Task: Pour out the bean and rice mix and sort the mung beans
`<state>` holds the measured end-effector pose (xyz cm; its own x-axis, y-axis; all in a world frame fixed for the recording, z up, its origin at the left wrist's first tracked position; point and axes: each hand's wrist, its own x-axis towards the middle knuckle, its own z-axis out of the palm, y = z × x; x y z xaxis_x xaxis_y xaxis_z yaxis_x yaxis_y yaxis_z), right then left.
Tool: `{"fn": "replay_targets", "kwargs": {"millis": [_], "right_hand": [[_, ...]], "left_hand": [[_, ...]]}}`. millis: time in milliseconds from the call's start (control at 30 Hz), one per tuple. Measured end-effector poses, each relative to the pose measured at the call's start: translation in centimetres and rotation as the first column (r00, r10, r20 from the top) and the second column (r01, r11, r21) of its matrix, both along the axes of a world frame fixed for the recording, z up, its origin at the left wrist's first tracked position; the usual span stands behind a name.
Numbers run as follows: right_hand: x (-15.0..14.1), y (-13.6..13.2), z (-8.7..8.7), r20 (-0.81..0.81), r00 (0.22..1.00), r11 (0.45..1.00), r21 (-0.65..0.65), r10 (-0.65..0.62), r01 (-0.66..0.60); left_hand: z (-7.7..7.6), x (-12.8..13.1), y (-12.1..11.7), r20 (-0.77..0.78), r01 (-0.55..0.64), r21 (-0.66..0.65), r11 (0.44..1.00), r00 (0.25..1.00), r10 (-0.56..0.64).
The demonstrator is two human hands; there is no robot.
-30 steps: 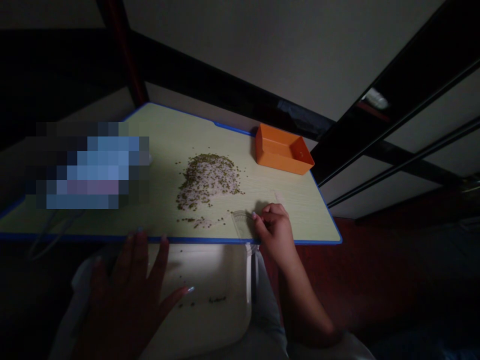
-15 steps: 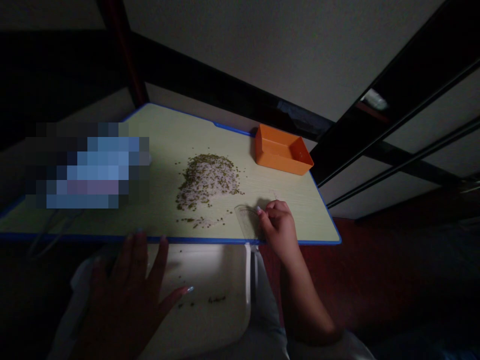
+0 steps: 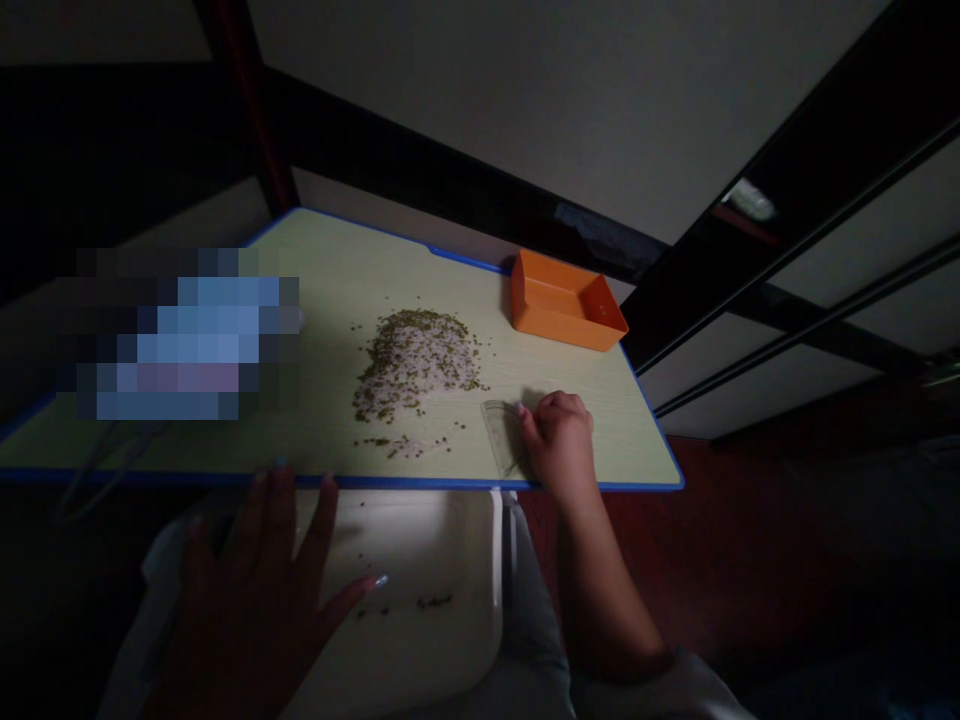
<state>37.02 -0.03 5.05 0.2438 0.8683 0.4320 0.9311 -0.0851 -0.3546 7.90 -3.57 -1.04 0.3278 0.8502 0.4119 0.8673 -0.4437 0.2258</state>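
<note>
Right hand now, fingers closed on a clear plastic protractor at the table's near edge, just right of the pile of green beans and pale grains! Left hand, fingers spread apart, sits over the white tub below the table. The orange box stands far right.

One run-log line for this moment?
left hand: open, by white tub | right hand: pinching clear sheet on table | green and pale grains: loose pile, mid-table | orange box: far right
</note>
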Motion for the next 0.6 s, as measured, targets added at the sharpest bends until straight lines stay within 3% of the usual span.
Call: {"fn": "replay_targets", "kwargs": {"millis": [367, 600], "right_hand": [[4.8, 0.2, 1.5, 0.24, 0.947, 0.973, -0.031, -0.215, 0.228], [5.8, 0.3, 2.2, 0.363, 0.882, 0.941, -0.036, -0.3, 0.335]], "left_hand": [[-0.4, 0.1, 0.2, -0.009, 0.002, 0.001, 1.0, 1.0, -0.002], [-0.3, 0.1, 0.1, 0.024, -0.007, 0.001, 1.0, 1.0, 0.007]]}}
